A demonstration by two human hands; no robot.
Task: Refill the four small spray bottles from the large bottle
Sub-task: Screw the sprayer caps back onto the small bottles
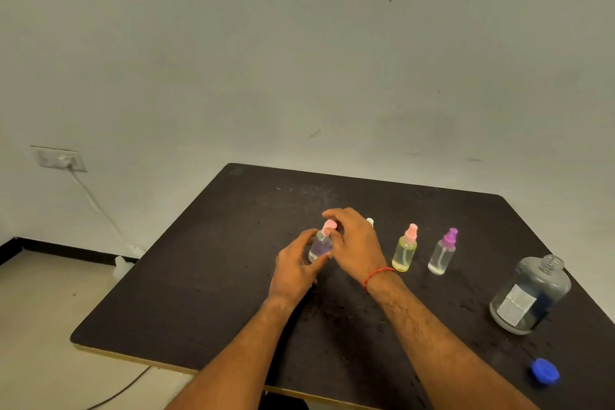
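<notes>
Yellow bottle (404, 251), purple-capped bottle (444, 253) beside hands; blue cap (545, 372) apart.

3 small spray bottles (404, 248) upright, large bottle (529, 296) uncapped, right

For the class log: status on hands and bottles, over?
Left hand holds small bottle; right hand on its pink cap. Large bottle open, blue lid off. Nothing in the way.
</notes>
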